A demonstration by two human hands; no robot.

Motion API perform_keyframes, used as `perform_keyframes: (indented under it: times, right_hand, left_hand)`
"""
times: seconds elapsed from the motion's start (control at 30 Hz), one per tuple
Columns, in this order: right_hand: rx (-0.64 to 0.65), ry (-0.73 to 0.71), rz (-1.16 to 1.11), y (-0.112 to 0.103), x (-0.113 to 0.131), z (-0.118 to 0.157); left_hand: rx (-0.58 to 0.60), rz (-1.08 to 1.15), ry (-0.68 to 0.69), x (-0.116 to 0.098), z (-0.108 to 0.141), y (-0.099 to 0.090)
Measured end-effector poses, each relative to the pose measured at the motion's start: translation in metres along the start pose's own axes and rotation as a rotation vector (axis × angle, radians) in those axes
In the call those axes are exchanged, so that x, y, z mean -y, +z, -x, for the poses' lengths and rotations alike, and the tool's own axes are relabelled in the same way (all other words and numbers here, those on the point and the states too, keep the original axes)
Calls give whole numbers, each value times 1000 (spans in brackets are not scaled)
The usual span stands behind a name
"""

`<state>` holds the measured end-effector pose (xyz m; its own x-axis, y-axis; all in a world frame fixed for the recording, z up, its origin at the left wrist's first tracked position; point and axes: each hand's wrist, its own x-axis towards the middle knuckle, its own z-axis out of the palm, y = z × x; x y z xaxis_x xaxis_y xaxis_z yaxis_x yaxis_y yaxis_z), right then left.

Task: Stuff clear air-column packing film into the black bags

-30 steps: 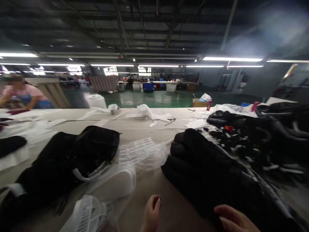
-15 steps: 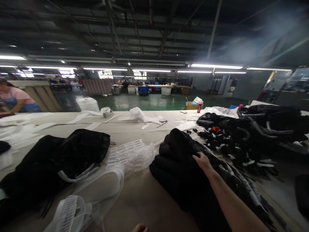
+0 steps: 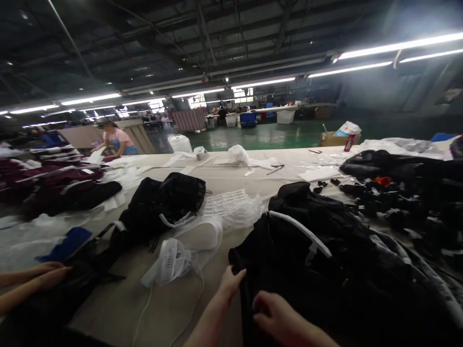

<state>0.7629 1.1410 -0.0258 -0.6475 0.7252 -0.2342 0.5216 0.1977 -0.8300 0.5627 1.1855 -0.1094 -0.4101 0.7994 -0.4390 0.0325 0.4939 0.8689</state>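
A black backpack (image 3: 289,260) lies on the table in front of me, a pale wrapped strap (image 3: 300,231) running across its top. My left hand (image 3: 231,284) has its fingers closed on the bag's left edge, thumb on top. Close by, lower and to the right, my right hand (image 3: 269,308) is curled against the same edge; its fingertips are pressed together and whatever they pinch is too dark to make out. Left of my hands stands a small white fan (image 3: 175,260) with its cable trailing over the table.
A co-worker's hands (image 3: 50,274) rest on black fabric at the far left, near another black backpack (image 3: 170,197). White netting (image 3: 231,207) lies mid-table. Small black parts (image 3: 379,202) are heaped to the right. Another person (image 3: 115,137) works at the far left.
The view has swung left. My right hand has left the top of the black bundle and come down to its near left edge. My left hand has risen into view and taken hold there.
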Motion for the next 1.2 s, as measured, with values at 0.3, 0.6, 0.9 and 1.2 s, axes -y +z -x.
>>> perform_keyframes:
  times: [0.3,0.6,0.9,1.2]
  right_hand:
    - [-1021,106,629,-162,-74,9]
    - [-552,361,652,-154,-78,5]
    - [-494,24,-118,-131,-13,18]
    - [-245,34,-92,-32,0,26]
  left_hand:
    - [31,-51,-16,21,9,-16]
    - [170,5,-112,38,29,-38]
    - [151,111,146,48,37,-75]
    - [-277,-420,362,-18,42,-74]
